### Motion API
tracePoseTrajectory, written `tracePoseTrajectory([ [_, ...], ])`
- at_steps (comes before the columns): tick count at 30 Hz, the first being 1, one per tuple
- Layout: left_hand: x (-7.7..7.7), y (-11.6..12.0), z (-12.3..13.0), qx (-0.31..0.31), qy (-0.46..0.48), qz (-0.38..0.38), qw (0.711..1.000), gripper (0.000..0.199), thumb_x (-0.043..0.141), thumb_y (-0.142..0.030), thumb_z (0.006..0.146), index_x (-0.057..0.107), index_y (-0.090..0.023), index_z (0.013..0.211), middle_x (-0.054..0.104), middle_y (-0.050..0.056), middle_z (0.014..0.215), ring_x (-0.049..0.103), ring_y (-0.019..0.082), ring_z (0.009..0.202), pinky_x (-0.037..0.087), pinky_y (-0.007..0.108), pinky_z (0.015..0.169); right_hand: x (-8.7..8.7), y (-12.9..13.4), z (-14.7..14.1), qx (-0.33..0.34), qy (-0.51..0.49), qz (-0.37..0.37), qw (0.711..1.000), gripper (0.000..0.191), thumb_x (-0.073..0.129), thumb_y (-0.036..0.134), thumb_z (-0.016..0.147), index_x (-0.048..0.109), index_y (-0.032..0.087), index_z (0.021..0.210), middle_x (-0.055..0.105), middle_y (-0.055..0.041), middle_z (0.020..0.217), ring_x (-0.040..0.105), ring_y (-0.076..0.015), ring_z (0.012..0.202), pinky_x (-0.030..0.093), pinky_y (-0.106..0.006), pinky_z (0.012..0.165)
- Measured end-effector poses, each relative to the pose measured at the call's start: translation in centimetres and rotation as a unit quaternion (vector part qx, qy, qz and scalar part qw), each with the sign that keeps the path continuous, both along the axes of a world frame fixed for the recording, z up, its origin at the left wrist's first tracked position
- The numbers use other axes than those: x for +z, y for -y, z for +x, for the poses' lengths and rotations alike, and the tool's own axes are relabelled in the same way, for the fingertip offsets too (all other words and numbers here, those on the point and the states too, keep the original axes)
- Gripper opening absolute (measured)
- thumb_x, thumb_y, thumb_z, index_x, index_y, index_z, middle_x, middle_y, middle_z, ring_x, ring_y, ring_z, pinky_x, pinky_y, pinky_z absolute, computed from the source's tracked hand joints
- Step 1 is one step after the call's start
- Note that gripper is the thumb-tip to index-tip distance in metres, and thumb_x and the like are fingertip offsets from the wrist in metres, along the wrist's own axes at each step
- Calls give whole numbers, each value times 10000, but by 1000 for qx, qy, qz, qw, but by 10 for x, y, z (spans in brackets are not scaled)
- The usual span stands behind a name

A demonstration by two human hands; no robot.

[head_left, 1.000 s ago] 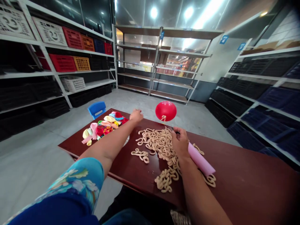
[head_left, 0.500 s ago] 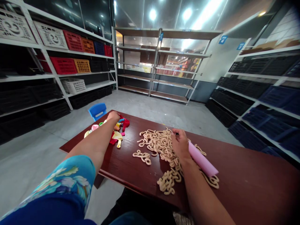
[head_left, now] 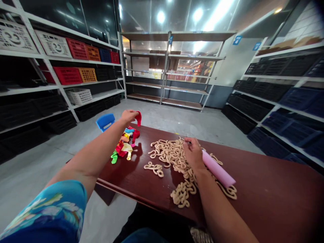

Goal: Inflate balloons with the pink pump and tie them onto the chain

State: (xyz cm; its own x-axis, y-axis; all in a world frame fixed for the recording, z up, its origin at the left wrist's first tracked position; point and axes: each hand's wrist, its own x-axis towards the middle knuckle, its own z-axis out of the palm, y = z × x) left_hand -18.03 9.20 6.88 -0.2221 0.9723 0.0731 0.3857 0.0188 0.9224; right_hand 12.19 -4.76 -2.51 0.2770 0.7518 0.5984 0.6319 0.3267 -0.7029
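My left hand (head_left: 129, 115) is raised over the far left end of the table, fingers pinched on a red balloon (head_left: 138, 118) that hangs from them. Below lies a heap of limp balloons (head_left: 126, 145) in red, yellow, green, blue and other colours. My right hand (head_left: 193, 152) rests at the right edge of a pile of beige, curly rope-like strands (head_left: 168, 152). Its fingers are curled, and whatever they hold is hidden. Right beside that hand, a pink cylinder (head_left: 219, 168) lies on some of the strands.
The dark red-brown table (head_left: 265, 189) extends to the right. A blue chair (head_left: 105, 122) stands past its left end. Shelves with coloured crates (head_left: 68, 75) line the left wall, dark crates (head_left: 301, 108) the right. A metal rack (head_left: 167, 71) stands at the back.
My left hand has lifted up and right from the balloon heap, with a red balloon now in its fingers. My right hand has stayed almost still by the strands.
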Motion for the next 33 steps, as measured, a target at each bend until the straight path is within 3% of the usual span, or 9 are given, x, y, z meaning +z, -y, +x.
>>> tracePoseTrajectory([
  [2, 6, 16, 19, -79, 127, -10, 989, 107, 549, -216, 693, 560, -134, 760, 605, 21, 659, 589, 124, 626, 479, 244, 604, -1, 1, -2, 37, -41, -11, 998, 273, 524, 375, 766, 600, 198, 960, 603, -39, 915, 501, -121, 643, 425, -284, 645],
  [6, 0, 51, 61, -190, 228, -48, 954, 90, 567, -202, 707, 529, -137, 756, 606, 21, 646, 580, 121, 550, 483, 261, 541, 2, 4, -7, 133, -149, -46, 979, 339, 571, 409, 739, 605, 210, 1011, 627, -31, 961, 541, -125, 718, 430, -256, 638],
  [11, -22, 93, 114, -269, 231, -114, 928, 64, 571, -179, 736, 527, -132, 741, 594, 15, 624, 539, 81, 496, 455, 217, 494, 6, 9, -13, 242, -245, -100, 933, 333, 586, 408, 731, 615, 209, 996, 649, -31, 949, 579, -124, 783, 451, -247, 673],
  [15, -40, 108, 146, -293, 191, -119, 929, 95, 608, -182, 714, 537, -128, 745, 562, -3, 611, 502, 64, 465, 418, 204, 463, 5, 9, -14, 268, -256, -119, 921, 360, 683, 323, 646, 616, 210, 980, 649, -14, 941, 592, -135, 816, 466, -276, 741],
  [20, -55, 103, 158, -294, 253, -116, 914, 171, 598, -251, 726, 561, -147, 857, 617, 37, 782, 555, 88, 610, 435, 199, 532, 4, 3, -11, 222, -316, -96, 917, 228, 658, 307, 662, 637, 188, 856, 658, 10, 762, 585, -113, 683, 472, -262, 678],
  [24, -66, 106, 160, -396, 335, -139, 843, 320, 557, -420, 773, 580, -154, 948, 623, 71, 901, 586, 122, 760, 454, 228, 656, 8, 2, -8, 175, -318, -70, 929, 202, 652, 328, 665, 633, 180, 801, 648, 13, 717, 550, -94, 589, 456, -233, 570],
  [27, -75, 112, 162, -476, 364, -135, 789, 433, 685, -392, 684, 561, -147, 1019, 618, 83, 920, 592, 139, 804, 449, 255, 722, 11, 5, -6, 177, -292, -74, 937, 244, 653, 349, 666, 632, 183, 844, 654, 4, 741, 556, -103, 588, 457, -239, 549],
  [30, -81, 116, 163, -522, 355, -159, 759, 493, 778, -258, 585, 549, -140, 1006, 614, 70, 885, 599, 139, 752, 456, 287, 728, 15, 10, -4, 186, -239, -76, 950, 261, 648, 362, 674, 634, 195, 874, 661, -4, 779, 585, -127, 659, 474, -261, 601],
  [33, -83, 117, 160, -518, 334, -202, 761, 363, 746, -239, 625, 552, -132, 913, 597, 45, 772, 560, 102, 571, 457, 270, 594, 18, 15, -2, 190, -172, -102, 961, 262, 618, 385, 700, 637, 210, 894, 655, -2, 768, 572, -125, 617, 459, -257, 561],
])
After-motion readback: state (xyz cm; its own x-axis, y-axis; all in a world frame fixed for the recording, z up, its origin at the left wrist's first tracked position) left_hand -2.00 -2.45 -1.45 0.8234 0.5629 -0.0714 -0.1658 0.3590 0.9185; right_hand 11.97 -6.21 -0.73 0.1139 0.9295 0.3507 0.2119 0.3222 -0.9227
